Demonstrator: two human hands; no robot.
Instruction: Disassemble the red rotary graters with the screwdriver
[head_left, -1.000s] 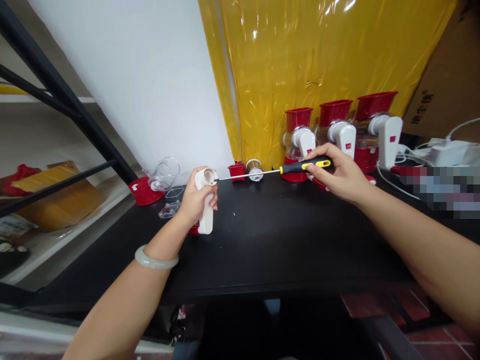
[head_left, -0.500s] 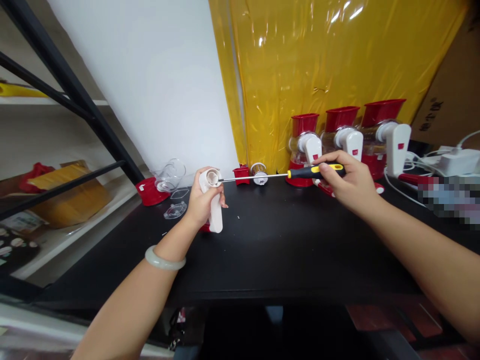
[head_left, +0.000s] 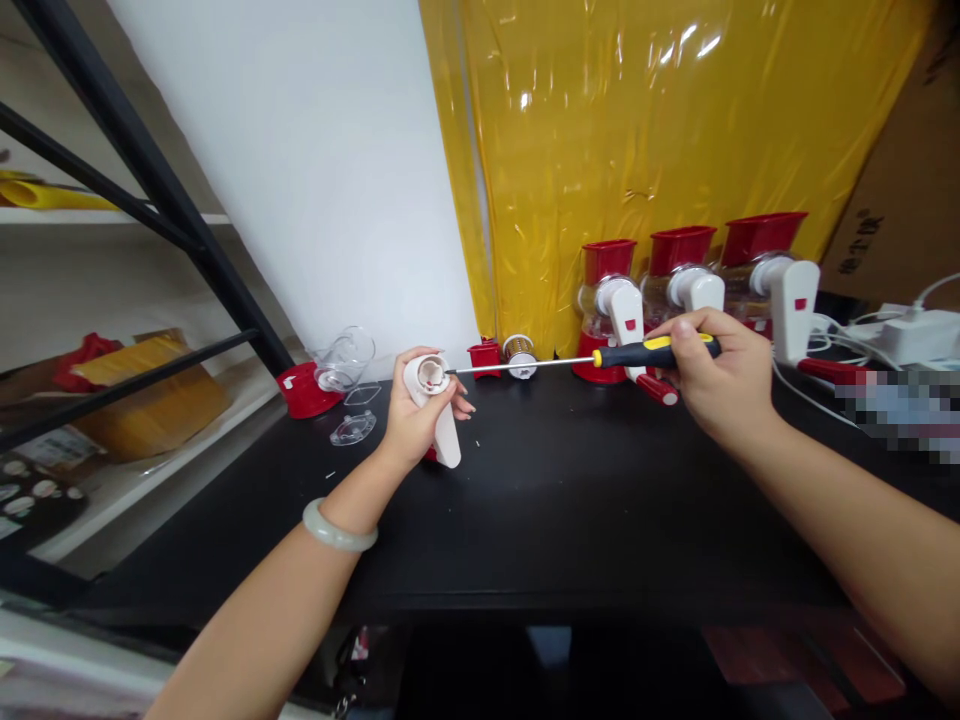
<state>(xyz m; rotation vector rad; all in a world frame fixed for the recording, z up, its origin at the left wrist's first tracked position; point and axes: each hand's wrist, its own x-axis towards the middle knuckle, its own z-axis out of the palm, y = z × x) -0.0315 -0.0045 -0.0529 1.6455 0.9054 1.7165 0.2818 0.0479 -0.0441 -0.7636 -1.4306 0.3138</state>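
Head view. My left hand (head_left: 411, 420): one, raised above the black table (head_left: 562, 510), forearm rising from lower left, a pale bangle (head_left: 339, 535) on it. Fingers wrapped around a white crank arm (head_left: 447, 438), thumb across its front just below the socket, fingertips showing beyond its right edge.

My right hand (head_left: 727, 385): one, forearm entering from lower right, fingers clenched about the black-and-yellow handle of a screwdriver (head_left: 637, 355), thumb pressed along it.

Crank arm: near the middle of the view; round socket at the upper end, its opening facing me; long axis steep, lower end leaning right; red grip (head_left: 430, 455) behind that end.

Screwdriver: held nearly level across the view, long axis left to right, tip pointing left — at the right rim of the socket; how far in, I cannot tell.

Beyond my hands: a red pusher (head_left: 486, 357) just beside a grating drum (head_left: 519, 357); to the left, a red base (head_left: 304, 390) with clear housing (head_left: 352, 355), clear flat pieces (head_left: 352, 428) nearby; to the right, three red-topped graters (head_left: 682, 250) in a row.
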